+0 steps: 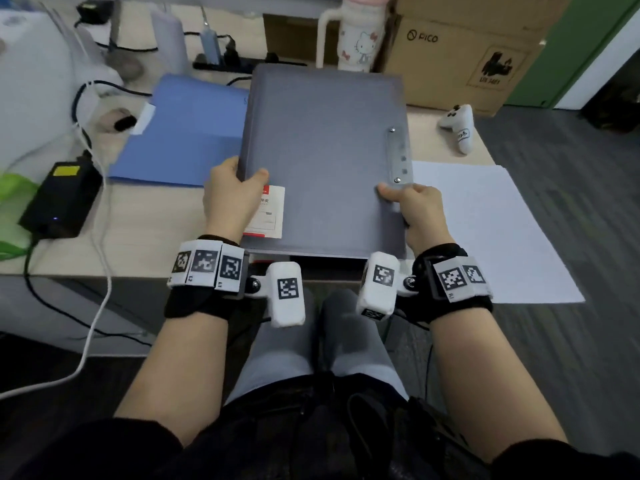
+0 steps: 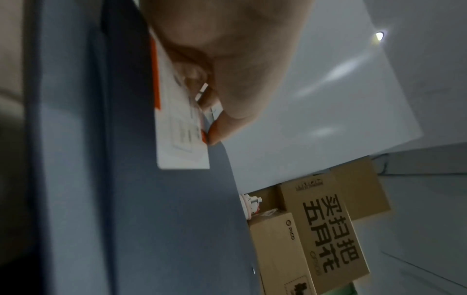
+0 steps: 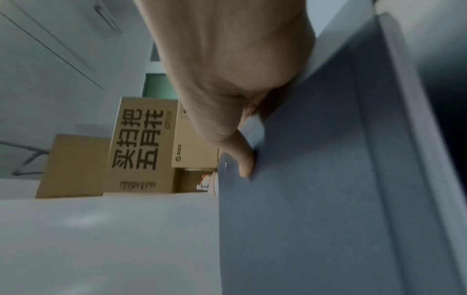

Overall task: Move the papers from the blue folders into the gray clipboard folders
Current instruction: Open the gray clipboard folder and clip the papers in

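A closed gray clipboard folder [image 1: 322,150] lies in front of me, its near edge over the desk's front. My left hand [image 1: 230,199] grips its left edge, thumb on top beside a white and red label [image 1: 268,213]. At the right edge my right hand [image 1: 414,211] holds it too, thumb pressed just below the metal clip strip [image 1: 398,154]. The wrist views show the thumbs of the left hand [image 2: 222,111] and right hand [image 3: 242,159] on the gray cover [image 2: 141,199]. A closed blue folder [image 1: 183,133] lies to the left, partly under the gray one. White paper [image 1: 485,223] lies at the right.
A black power brick [image 1: 60,199] with cables sits at the left desk edge. A white controller [image 1: 459,126], cardboard boxes [image 1: 457,53] and a cartoon-printed tumbler [image 1: 360,32] stand behind. A power strip [image 1: 228,62] lies at the back. My knees are below the desk edge.
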